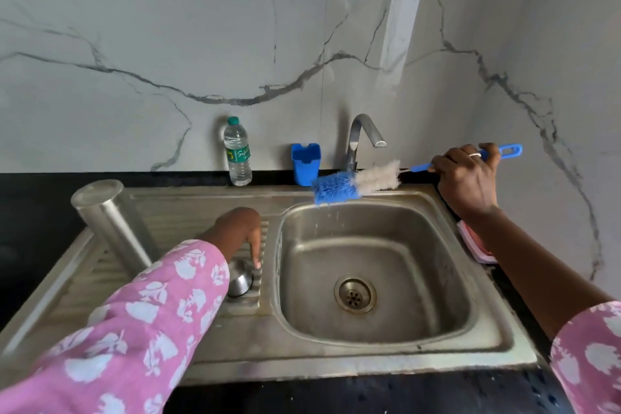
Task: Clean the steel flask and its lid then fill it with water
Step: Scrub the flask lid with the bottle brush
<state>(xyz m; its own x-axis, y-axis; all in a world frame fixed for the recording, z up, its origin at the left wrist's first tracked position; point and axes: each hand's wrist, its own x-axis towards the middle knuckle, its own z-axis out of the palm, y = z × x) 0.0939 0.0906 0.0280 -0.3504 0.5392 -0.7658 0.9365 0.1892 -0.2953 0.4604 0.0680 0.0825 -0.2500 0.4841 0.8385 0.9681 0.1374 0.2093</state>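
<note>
Steel sink (336, 360) | back edge: green-labelled water bottle (238, 155), blue cup (305, 165) | drainboard: flask (111, 222) inverted; left hand (235, 228) touches lid (239, 281), grip unclear | right hand (467, 178) clasps brush (353, 183)

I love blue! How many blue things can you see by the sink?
2. A blue holder stands on the counter left of the tap; a blue-and-white brush is gripped by the right hand above the sink basin. Others may be hidden.

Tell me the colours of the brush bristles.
The brush bristles are blue at the tip, then white; head view.
</note>
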